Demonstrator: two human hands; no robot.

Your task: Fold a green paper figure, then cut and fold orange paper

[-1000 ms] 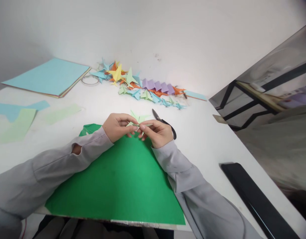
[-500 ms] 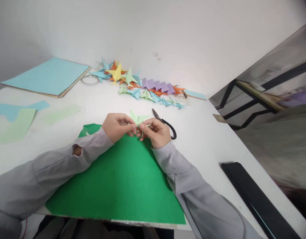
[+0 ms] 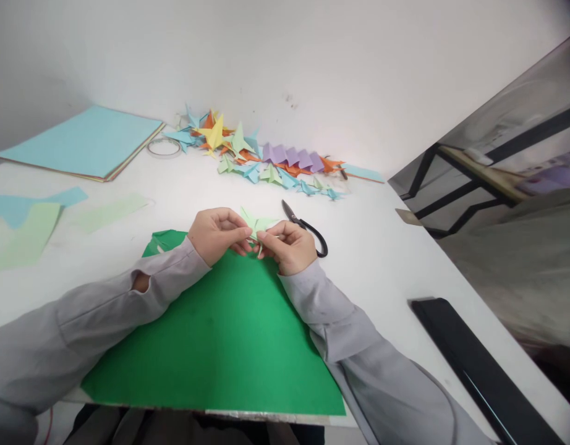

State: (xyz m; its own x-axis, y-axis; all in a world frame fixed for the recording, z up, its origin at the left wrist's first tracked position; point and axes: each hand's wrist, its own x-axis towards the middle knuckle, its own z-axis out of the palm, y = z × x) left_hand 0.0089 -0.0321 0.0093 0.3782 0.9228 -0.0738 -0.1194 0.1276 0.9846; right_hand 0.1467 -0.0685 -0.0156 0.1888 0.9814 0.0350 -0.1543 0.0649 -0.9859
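Folded pale-green paper (image 3: 258, 223), between left grip (image 3: 216, 236) and right grip (image 3: 294, 248)

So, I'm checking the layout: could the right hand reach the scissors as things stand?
Probably yes: the scissors lie just beyond the right hand, with nothing visible on top, though that hand is pinching the folded pale green paper.

folded figure (image 3: 261, 223): matt paper | sleeves (image 3: 104, 315): matt cloth | tabletop (image 3: 368, 247): smooth

The light green folded paper (image 3: 261, 224) has pointy ends, pinched between the left hand (image 3: 216, 236) and right hand (image 3: 294, 248).
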